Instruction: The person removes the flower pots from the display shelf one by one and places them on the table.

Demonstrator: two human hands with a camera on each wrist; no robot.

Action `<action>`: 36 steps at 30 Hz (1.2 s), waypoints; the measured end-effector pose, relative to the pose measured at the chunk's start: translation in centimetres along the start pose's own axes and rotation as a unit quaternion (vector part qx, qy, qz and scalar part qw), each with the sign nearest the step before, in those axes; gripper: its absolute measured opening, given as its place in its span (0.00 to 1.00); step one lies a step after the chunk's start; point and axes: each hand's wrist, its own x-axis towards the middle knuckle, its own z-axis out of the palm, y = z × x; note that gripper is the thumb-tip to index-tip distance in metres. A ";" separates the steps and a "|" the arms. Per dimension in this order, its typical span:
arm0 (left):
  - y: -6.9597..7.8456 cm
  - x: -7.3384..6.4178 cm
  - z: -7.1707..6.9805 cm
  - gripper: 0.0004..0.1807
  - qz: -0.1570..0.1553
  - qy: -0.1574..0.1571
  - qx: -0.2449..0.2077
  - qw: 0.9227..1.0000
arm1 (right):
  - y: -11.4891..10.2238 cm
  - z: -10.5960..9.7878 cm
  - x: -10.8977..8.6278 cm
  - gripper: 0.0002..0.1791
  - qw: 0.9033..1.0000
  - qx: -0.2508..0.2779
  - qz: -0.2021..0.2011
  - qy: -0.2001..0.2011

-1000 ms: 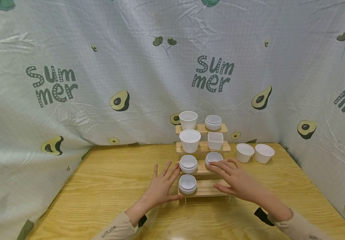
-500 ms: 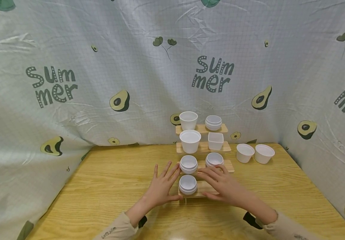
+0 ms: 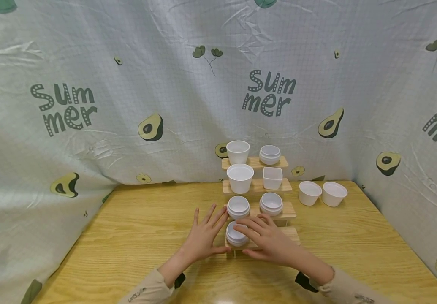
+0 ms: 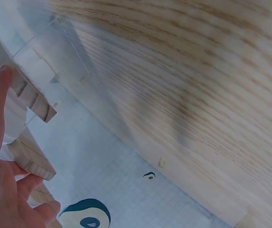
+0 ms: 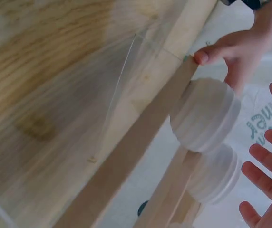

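A four-step stand of wooden boards (image 3: 290,233) on clear supports stands on the table, bearing white tubs in two columns. At its left end my left hand (image 3: 203,238) has its fingers spread, the thumb touching the lowest board's end, as the right wrist view shows. The left hand (image 4: 3,185) is beside the board ends in its own wrist view. My right hand (image 3: 275,244) is over the lowest step, fingers apart, in front of the round white tub (image 3: 233,237). In the right wrist view, a gap shows between the right fingers (image 5: 264,178) and that tub (image 5: 205,114).
Higher up stand two round tubs (image 3: 270,204) (image 3: 238,207), a tall tub (image 3: 240,179), a square tub (image 3: 272,178), and another tall tub (image 3: 238,153) beside a low one (image 3: 269,155). Two more tubs (image 3: 310,193) (image 3: 334,194) are on the table at right. A patterned cloth (image 3: 180,105) hangs behind.
My right hand has moved left along the lower steps, from the right-hand tub to the front left one. The left hand and the tubs have stayed put.
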 end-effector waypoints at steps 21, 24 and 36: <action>-0.1 -0.2 0.2 0.51 0.002 0.005 -0.006 1.000 | -0.7 1.8 0.5 0.37 0.998 -0.024 -0.025 -0.053; -0.2 -0.1 0.2 0.51 0.002 0.004 -0.005 1.000 | -0.5 1.8 0.5 0.38 0.997 -0.027 -0.027 -0.064; -0.2 -0.1 0.2 0.52 -0.001 0.000 -0.011 1.000 | -0.2 2.2 0.4 0.38 0.996 -0.038 -0.029 -0.081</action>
